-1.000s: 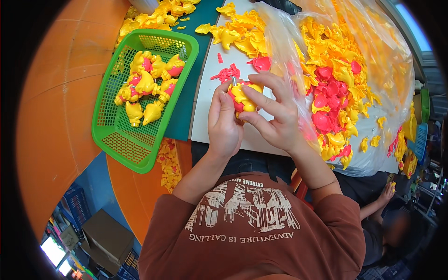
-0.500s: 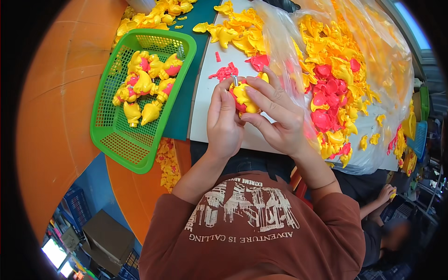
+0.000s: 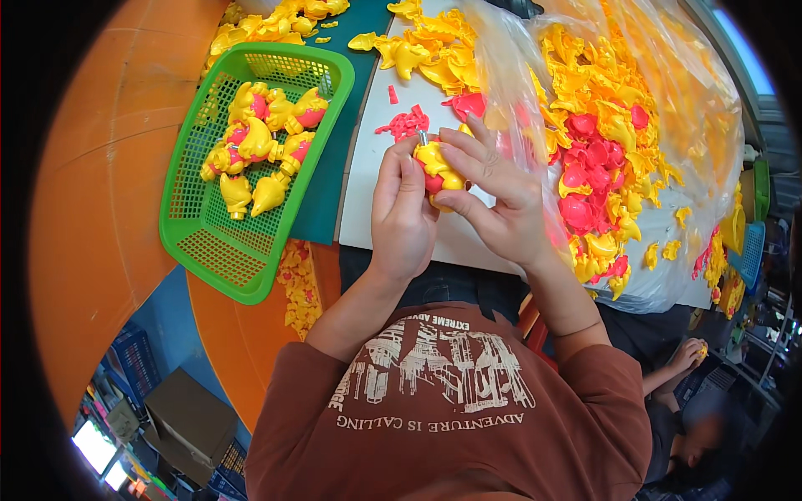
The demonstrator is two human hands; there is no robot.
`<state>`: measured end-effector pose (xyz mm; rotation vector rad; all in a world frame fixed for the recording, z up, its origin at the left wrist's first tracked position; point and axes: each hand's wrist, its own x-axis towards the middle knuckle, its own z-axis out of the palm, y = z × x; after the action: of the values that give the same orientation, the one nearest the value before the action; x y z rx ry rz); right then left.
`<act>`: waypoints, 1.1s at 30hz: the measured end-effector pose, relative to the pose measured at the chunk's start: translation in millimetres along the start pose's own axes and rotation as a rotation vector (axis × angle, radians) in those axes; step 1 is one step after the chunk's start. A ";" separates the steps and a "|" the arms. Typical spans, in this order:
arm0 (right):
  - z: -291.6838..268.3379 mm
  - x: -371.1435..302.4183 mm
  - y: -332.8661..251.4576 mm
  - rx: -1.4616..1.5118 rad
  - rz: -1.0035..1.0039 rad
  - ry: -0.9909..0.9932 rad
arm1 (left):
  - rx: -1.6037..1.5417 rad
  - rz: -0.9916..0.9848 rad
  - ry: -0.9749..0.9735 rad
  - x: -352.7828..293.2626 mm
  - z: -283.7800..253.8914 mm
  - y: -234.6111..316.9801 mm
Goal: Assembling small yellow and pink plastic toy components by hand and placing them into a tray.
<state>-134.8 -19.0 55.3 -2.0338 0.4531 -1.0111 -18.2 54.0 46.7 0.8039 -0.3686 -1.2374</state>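
Both my hands hold a yellow and pink plastic figure part above the white tabletop. A short metal pin sticks up from its top. My left hand is closed round its left side, thumb upright beside the pin. My right hand grips it from the right, with thumb below and fingers across the top. Fingers hide part of it. Just beyond my hands lie a heap of small pink pieces and a pink curved shell. At left, a green mesh basket contains several similar yellow and pink figures.
A clear plastic bag spreads over the table's right side, with many yellow shells and pink cups. More yellow pieces lie at the back. Another person's hand holds something yellow at lower right.
The figure part has turned slightly in my hands, showing more of its yellow front. My right fingers have shifted on it. The view has moved a little.
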 end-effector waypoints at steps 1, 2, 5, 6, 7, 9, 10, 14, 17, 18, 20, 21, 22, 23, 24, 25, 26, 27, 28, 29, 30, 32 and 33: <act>-0.6 -0.4 1.2 -0.001 0.000 -0.002 | -0.016 -0.004 -0.024 -0.3 -1.6 -1.3; -1.6 -1.1 2.3 0.022 0.011 -0.012 | -0.018 -0.004 -0.024 -0.6 -1.7 -1.7; 0.0 -2.4 3.1 0.043 0.033 -0.026 | -0.048 -0.036 0.015 -1.2 2.5 -0.1; 1.0 -2.7 2.6 0.039 0.044 -0.028 | -0.098 -0.036 0.044 -2.7 6.7 1.6; 1.7 -2.8 1.0 0.040 0.042 -0.029 | -0.147 -0.035 0.071 -3.3 9.0 3.2; 2.8 -2.8 -2.6 -0.052 -0.002 -0.042 | -0.057 0.005 0.042 -1.6 3.3 -0.7; 2.2 -2.9 -2.9 -0.052 -0.004 -0.041 | 0.034 0.042 0.011 -1.0 1.2 -2.1; 6.0 -4.9 -10.3 0.390 0.133 0.108 | 0.071 0.162 -0.065 0.3 1.1 -3.7; 6.0 1.3 -13.8 0.636 0.289 0.382 | 0.083 0.240 -0.137 -0.2 -1.9 -5.6; -4.5 4.3 -8.9 0.660 0.433 0.258 | 0.134 0.299 -0.186 -0.7 -2.9 -6.5; -9.1 6.9 -5.2 0.647 0.508 0.161 | 0.181 0.355 -0.245 -0.7 -2.9 -7.7; -8.9 8.2 -7.7 0.643 0.507 0.166 | 0.199 0.372 -0.266 -1.6 -3.5 -7.4; -9.3 9.9 -12.3 0.593 0.492 0.158 | 0.218 0.390 -0.283 -2.2 -3.8 -7.6; -8.9 10.4 -15.4 0.543 0.478 0.149 | 0.218 0.389 -0.284 -1.9 -4.0 -9.0; -7.7 9.4 -16.9 0.543 0.479 0.150 | 0.203 0.405 -0.280 -1.7 -4.4 -10.9; -6.4 8.1 -18.5 0.531 0.479 0.182 | 0.188 0.421 -0.275 -1.9 -4.8 -12.7; -4.7 7.5 -19.3 0.519 0.480 0.214 | 0.189 0.419 -0.274 -1.8 -5.5 -14.5; -2.0 7.0 -18.4 0.521 0.482 0.213 | 0.189 0.401 -0.259 -1.2 -6.2 -16.1; 1.1 6.1 -15.8 0.522 0.459 0.276 | 0.189 0.383 -0.244 0.0 -5.8 -17.5; 4.8 5.5 -12.9 0.523 0.435 0.339 | 0.191 0.382 -0.243 1.0 -4.7 -18.6; 9.3 6.6 -9.3 0.525 0.436 0.339 | 0.199 0.394 -0.213 2.0 -3.5 -19.8; 19.8 9.3 0.1 0.589 0.515 0.400 | 0.210 0.400 -0.186 3.5 -1.9 -21.2; 23.9 8.3 5.8 0.590 0.517 0.403 | 0.214 0.333 -0.115 4.4 -0.9 -21.2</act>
<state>-110.8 -15.6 46.3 -1.1097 0.7412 -1.0634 -30.8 48.0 30.2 0.8160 -0.7090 -0.9429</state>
